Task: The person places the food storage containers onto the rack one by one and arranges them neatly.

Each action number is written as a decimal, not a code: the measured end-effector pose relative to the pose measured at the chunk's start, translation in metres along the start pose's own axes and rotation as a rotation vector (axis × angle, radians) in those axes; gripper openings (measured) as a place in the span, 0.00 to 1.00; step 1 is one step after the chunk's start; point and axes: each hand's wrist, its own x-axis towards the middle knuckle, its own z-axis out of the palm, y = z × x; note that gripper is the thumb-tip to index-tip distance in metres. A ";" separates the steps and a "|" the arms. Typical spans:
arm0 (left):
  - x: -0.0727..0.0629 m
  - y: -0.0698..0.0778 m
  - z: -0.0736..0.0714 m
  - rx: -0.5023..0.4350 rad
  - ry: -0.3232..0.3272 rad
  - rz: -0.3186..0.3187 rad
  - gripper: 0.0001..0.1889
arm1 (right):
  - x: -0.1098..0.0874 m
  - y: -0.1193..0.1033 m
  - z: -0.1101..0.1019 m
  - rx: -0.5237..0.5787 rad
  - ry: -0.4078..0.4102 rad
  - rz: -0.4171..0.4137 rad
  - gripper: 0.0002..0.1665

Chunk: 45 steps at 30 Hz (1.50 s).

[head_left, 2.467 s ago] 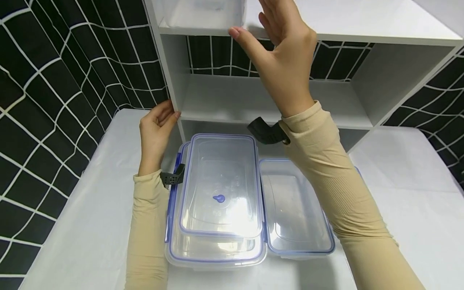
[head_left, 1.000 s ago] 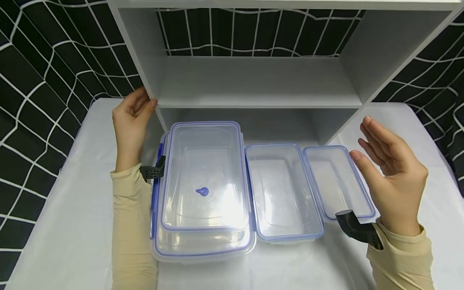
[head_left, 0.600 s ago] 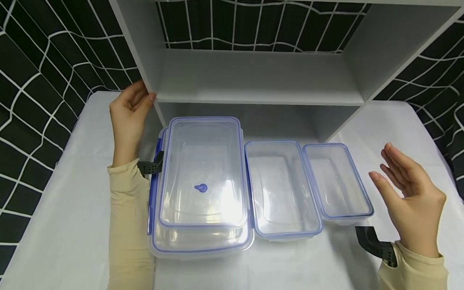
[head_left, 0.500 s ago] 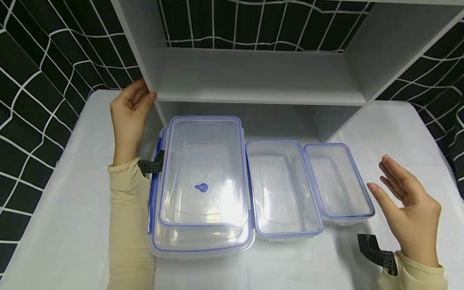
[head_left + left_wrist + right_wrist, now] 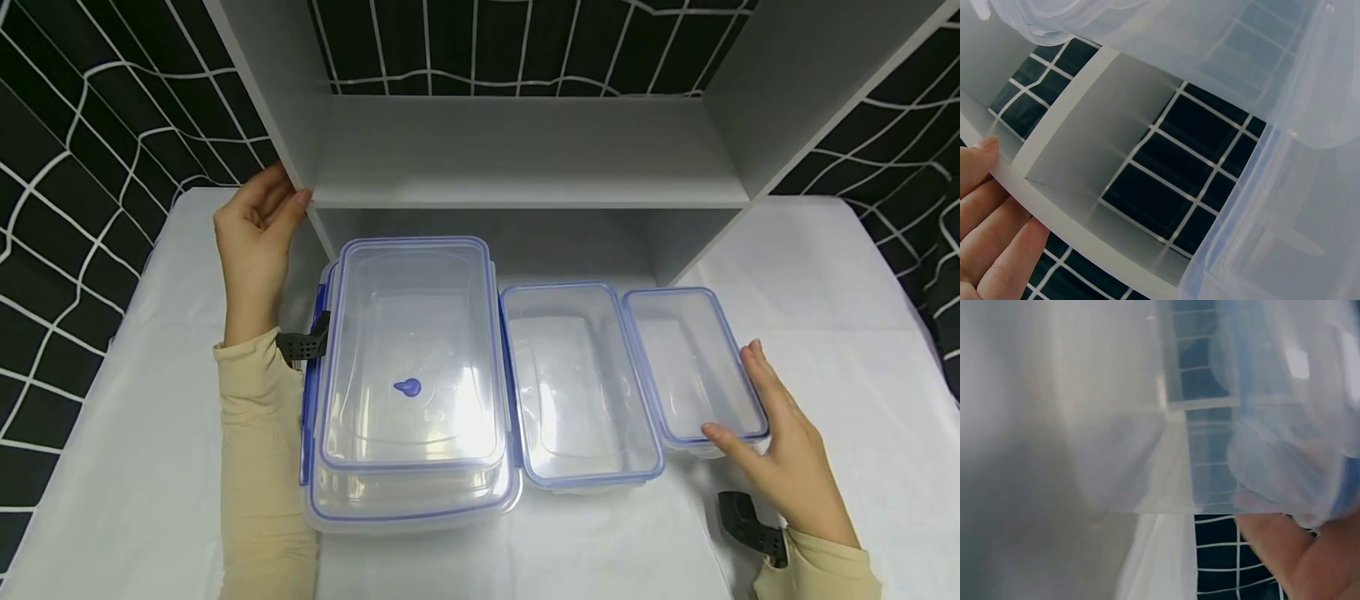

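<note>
My left hand [image 5: 255, 246] pinches the front edge of the white shelf unit's left side panel [image 5: 1079, 228], thumb in front and fingers on the outer side. My right hand [image 5: 787, 450] is at the near right corner of a small clear container [image 5: 693, 367] with a blue-rimmed lid. Its thumb lies at the near rim and its fairly straight fingers run along the right side; the right wrist view is blurred. Left of it stands a medium clear container [image 5: 581, 383]. Further left, a lidded container with a blue knob [image 5: 412, 333] rests on a larger one [image 5: 412, 500].
The shelf unit [image 5: 525, 154] stands behind the containers, its open lower bay just beyond them. White cloth [image 5: 600, 542] covers the table. Black cloth with white grid lines [image 5: 67, 333] hangs on both sides and behind.
My right hand has come down from the shelf's top; the small container now stands right of the medium one. The hand drew back rightward, then returned to its corner. My left hand kept its place.
</note>
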 end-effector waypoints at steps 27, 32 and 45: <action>-0.002 0.001 -0.001 0.037 -0.001 0.010 0.17 | -0.006 0.023 0.001 0.106 -0.226 0.188 0.73; -0.003 0.001 -0.001 0.042 -0.005 0.016 0.17 | -0.007 0.023 0.002 0.051 -0.162 0.158 0.73; -0.003 0.002 -0.001 0.036 -0.003 0.002 0.17 | -0.007 0.023 0.006 0.017 -0.030 0.153 0.71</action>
